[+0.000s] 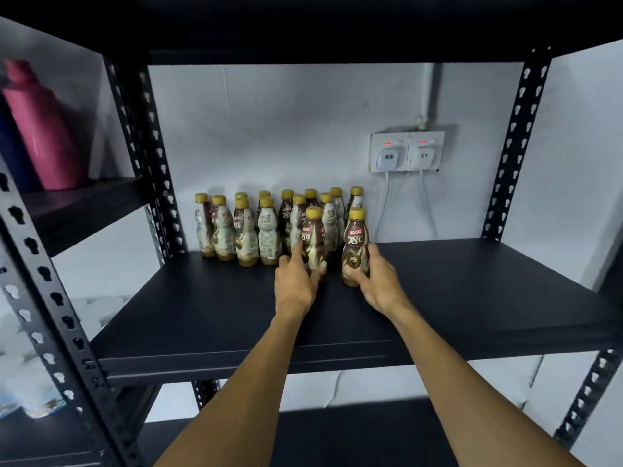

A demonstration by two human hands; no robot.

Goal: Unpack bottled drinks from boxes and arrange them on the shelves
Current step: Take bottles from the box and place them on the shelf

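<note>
Several brown-and-cream coffee bottles with gold caps [266,227] stand in rows at the back left of a dark shelf board [472,298]. My left hand [296,281] grips the lower part of a front bottle [313,237] standing on the board. My right hand [377,278] grips another front bottle [355,244] just to the right, its label facing me. Both bottles are upright, a small gap between them.
Black perforated uprights [158,183] [515,146] frame the shelf. A double wall socket with two plugged adapters [406,151] and hanging cables sits behind at right. A pink bottle [43,129] stands on the neighbouring rack at left. A lower shelf [371,433] lies below.
</note>
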